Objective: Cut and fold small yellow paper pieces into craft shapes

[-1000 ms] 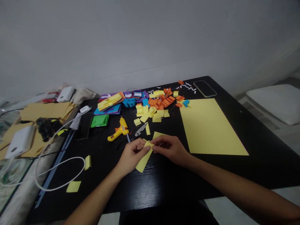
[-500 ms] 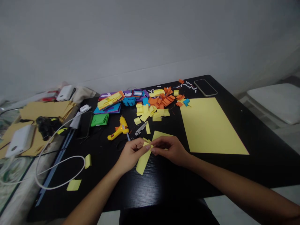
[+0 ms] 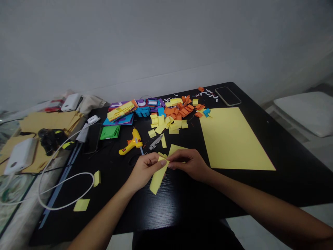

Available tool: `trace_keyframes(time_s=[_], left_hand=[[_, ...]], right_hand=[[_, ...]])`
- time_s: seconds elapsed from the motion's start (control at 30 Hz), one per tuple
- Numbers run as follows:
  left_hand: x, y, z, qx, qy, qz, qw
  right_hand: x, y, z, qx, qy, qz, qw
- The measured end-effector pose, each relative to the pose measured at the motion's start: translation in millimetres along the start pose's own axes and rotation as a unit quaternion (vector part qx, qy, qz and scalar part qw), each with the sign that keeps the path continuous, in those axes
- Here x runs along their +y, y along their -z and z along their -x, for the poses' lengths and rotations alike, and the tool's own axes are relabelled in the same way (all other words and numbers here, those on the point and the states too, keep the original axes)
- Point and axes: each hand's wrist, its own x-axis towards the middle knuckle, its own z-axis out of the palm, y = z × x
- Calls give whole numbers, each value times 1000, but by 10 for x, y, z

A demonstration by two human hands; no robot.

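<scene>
A yellow paper strip point(image 3: 158, 180) is pinched in my left hand point(image 3: 144, 171), its long end hanging down toward me over the black table. My right hand point(image 3: 191, 164) meets it at the strip's upper end, thumb and fingertips closed on the paper edge. Behind my hands lies a larger yellow piece of paper point(image 3: 176, 148), partly hidden by my right hand. Grey-bladed scissors point(image 3: 156, 142) rest just beyond my left hand, their dark handles hard to make out. A yellow glue gun point(image 3: 133, 142) lies to their left.
Folded yellow paper pieces point(image 3: 169, 123) and orange ones point(image 3: 179, 111) are heaped at the back. A big yellow sheet point(image 3: 232, 139) lies right, a phone point(image 3: 228, 96) behind it. Left are green paper point(image 3: 110, 132), a looped white cable point(image 3: 66, 180) and a white power bank point(image 3: 21, 155).
Both hands stay nearly in place around the yellow strip. Its lower end has swung very slightly left, and the view has shifted a little.
</scene>
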Motion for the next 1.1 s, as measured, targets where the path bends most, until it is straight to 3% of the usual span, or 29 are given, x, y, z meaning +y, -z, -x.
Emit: trace_keyframes(time_s=[0.43, 1.1], left_hand=[[-47, 20, -7, 4, -19, -39, 999], [-20, -4, -7, -1, 1, -21, 1000]], right_hand=[[16, 10, -5, -13, 73, 38, 997], [48, 17, -1, -19, 75, 29, 997]])
